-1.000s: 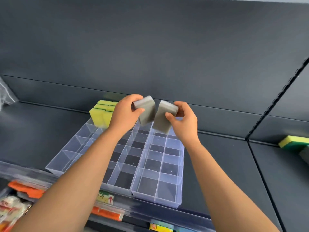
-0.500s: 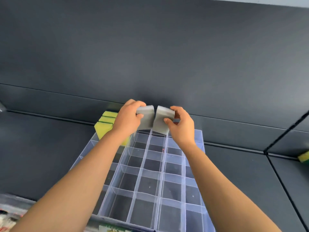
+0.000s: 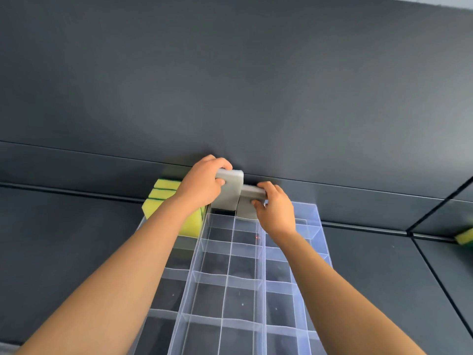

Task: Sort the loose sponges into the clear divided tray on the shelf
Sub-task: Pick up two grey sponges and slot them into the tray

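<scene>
The clear divided tray (image 3: 258,278) lies on the dark shelf, running from the bottom of the view toward the back wall. My left hand (image 3: 202,184) grips a grey sponge (image 3: 230,190) standing on edge in a back-row compartment. Right beside it, my right hand (image 3: 275,204) holds a second grey sponge (image 3: 249,199), pushed lower into the neighbouring back compartment. The two sponges touch side by side. Several yellow sponges with green backing (image 3: 163,192) stand in the tray's back left corner, partly hidden behind my left forearm.
A dark back wall (image 3: 230,85) rises straight behind the tray. Another yellow-green sponge (image 3: 464,237) lies on the neighbouring shelf section at the far right, past a black divider rail (image 3: 435,211).
Both hands have gone down and toward the back wall, bringing the two grey sponges from above the tray into its back row. The view has shifted closer to the tray.
</scene>
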